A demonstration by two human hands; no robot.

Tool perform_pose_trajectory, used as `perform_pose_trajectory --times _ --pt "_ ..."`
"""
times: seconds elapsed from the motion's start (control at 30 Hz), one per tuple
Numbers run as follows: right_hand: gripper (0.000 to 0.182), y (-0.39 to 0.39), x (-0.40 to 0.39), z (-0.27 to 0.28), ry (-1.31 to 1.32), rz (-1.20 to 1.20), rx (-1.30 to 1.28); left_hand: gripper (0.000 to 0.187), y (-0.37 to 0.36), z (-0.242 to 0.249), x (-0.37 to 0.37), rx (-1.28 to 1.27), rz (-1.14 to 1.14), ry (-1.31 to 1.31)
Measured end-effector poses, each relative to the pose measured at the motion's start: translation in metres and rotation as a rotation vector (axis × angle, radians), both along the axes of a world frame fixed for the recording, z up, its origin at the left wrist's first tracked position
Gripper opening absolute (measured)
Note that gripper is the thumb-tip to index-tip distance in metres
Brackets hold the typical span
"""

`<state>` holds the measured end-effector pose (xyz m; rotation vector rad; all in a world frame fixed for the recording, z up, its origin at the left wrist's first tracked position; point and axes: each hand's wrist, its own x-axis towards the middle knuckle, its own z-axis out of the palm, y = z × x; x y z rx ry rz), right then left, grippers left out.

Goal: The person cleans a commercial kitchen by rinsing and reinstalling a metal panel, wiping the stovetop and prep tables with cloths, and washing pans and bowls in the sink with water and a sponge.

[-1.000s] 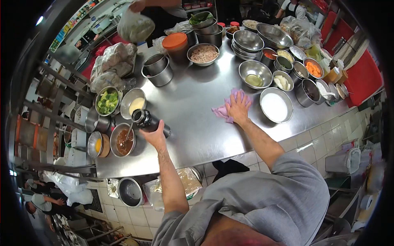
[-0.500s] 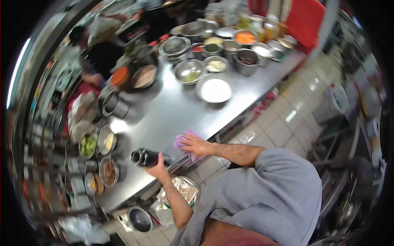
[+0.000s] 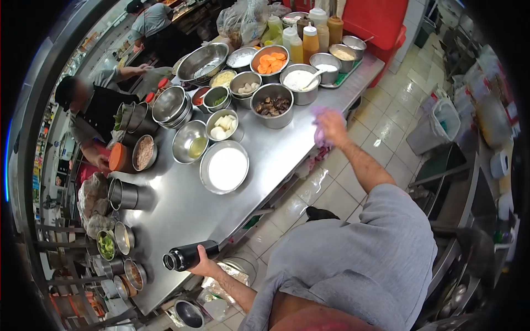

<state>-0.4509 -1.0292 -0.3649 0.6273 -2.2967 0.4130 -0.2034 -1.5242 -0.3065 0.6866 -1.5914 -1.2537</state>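
Note:
My left hand (image 3: 205,264) is wrapped round a black bottle (image 3: 190,255) that lies tilted at the table's near edge, its open-looking neck pointing left. A purple cloth (image 3: 320,126) is under my right hand (image 3: 332,127), whose fingers close over it at the right edge of the steel table (image 3: 182,220). Close to that hand stand a pot of dark chopped pieces (image 3: 272,107) and a pot of white powder (image 3: 301,80) with a spoon in it. A wide bowl of white contents (image 3: 224,167) sits between my two hands.
Several squeeze bottles (image 3: 311,44) and a bowl of orange slices (image 3: 269,62) crowd the far end. Stacked steel bowls (image 3: 171,106) stand left, near a person in dark clothing (image 3: 102,113). A white bin (image 3: 436,129) is on the tiled floor, right.
My right hand has moved the purple cloth far along the table edge, up and right, away from my left hand. My left hand still holds the black bottle. The view has shifted.

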Motion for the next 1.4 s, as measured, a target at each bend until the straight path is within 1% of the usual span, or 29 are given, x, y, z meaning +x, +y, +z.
perform_pose_trajectory --times 0.07,0.13,0.17,0.2,0.27,0.3,0.33,0.43,0.47,0.53,0.6,0.63,0.7,0.73,0.8,0.83,0.87,0.93,1.0,1.03,1.1,1.13,1.2,1.23,1.27,1.3,1.4 --pt "0.021 0.053 -0.038 -0.021 -0.182 -0.301 -0.04 0.064 0.015 0.001 -0.01 -0.015 0.085 -0.054" --pt "0.02 0.078 -0.067 -0.036 -0.138 -0.558 -0.029 0.062 0.025 -0.003 -0.017 0.026 0.067 -0.025" --pt "0.022 0.074 -0.074 -0.029 -0.185 -0.663 0.011 0.061 0.037 0.005 -0.021 0.091 0.057 0.025" --pt "0.023 0.065 -0.071 -0.018 -0.232 -0.771 0.05 0.064 0.04 0.003 -0.02 0.093 0.067 -0.014" --pt "0.026 0.04 -0.059 0.0 -0.306 -0.802 0.006 0.068 0.048 -0.004 -0.019 0.143 0.024 0.041" --pt "0.025 0.026 -0.05 0.005 -0.318 -0.761 0.024 0.072 0.049 -0.008 -0.017 0.143 -0.006 0.042" --pt "0.025 0.013 -0.039 0.006 -0.332 -0.725 0.043 0.073 0.062 0.002 -0.017 0.137 0.003 0.037" --pt "0.02 -0.028 -0.009 -0.008 -0.204 -0.389 0.03 0.071 0.093 0.031 -0.021 0.104 -0.059 0.066" --pt "0.02 -0.045 0.001 -0.007 -0.185 -0.254 0.009 0.067 0.105 0.047 -0.021 0.126 -0.073 0.026" --pt "0.022 -0.081 0.014 -0.006 -0.194 -0.064 -0.013 0.064 0.119 0.074 -0.021 0.104 -0.123 -0.088" --pt "0.025 -0.11 0.019 -0.007 -0.288 0.115 -0.035 0.058 0.132 0.096 -0.026 0.071 -0.19 0.049" --pt "0.025 -0.125 0.019 -0.007 -0.294 0.198 -0.071 0.057 0.139 0.11 -0.026 0.066 -0.206 0.042" --pt "0.026 -0.148 0.018 -0.004 -0.277 0.262 -0.07 0.056 0.147 0.132 -0.023 0.073 -0.267 0.05" --pt "0.027 -0.157 0.018 -0.001 -0.268 0.301 -0.072 0.056 0.147 0.138 -0.021 0.069 -0.262 0.069" --pt "0.026 -0.166 0.017 0.003 -0.209 0.292 -0.071 0.067 0.149 0.15 -0.019 -0.06 -0.334 0.065" --pt "0.026 -0.17 0.015 0.003 -0.189 0.295 -0.073 0.068 0.152 0.16 -0.019 -0.031 -0.344 0.077" --pt "0.026 -0.173 0.014 0.001 -0.173 0.298 -0.074 0.071 0.15 0.172 -0.017 -0.166 -0.407 0.036" --pt "0.026 -0.175 0.013 -0.001 -0.165 0.297 -0.07 0.074 0.149 0.185 -0.023 -0.347 -0.431 0.135" --pt "0.026 -0.176 0.012 -0.002 -0.188 0.292 -0.065 0.076 0.141 0.194 -0.028 -0.505 -0.473 0.141" --pt "0.026 -0.175 0.013 -0.002 -0.186 0.285 -0.067 0.074 0.142 0.204 -0.029 -0.57 -0.436 0.147" --pt "0.033 -0.173 0.013 -0.001 -0.253 0.315 -0.062 0.073 0.143 0.212 -0.034 -0.617 -0.403 0.187" --pt "0.033 -0.171 0.013 0.0 -0.252 0.308 -0.064 0.073 0.143 0.216 -0.036 -0.64 -0.385 0.207" --pt "0.041 -0.165 0.015 0.004 -0.347 0.388 -0.046 0.072 0.142 0.231 -0.04 -0.795 -0.434 0.238" --pt "0.041 -0.164 0.02 0.004 -0.346 0.382 -0.049 0.073 0.141 0.238 -0.043 -0.86 -0.449 0.266" --pt "0.043 -0.163 0.026 0.005 -0.32 0.35 -0.03 0.073 0.139 0.241 -0.044 -0.861 -0.452 0.271" --pt "0.046 -0.162 0.029 0.005 -0.293 0.319 -0.01 0.076 0.138 0.243 -0.045 -0.832 -0.504 0.318" --pt "0.045 -0.168 0.033 0.005 -0.292 0.25 -0.008 0.082 0.14 0.244 -0.049 -0.764 -0.574 0.461"
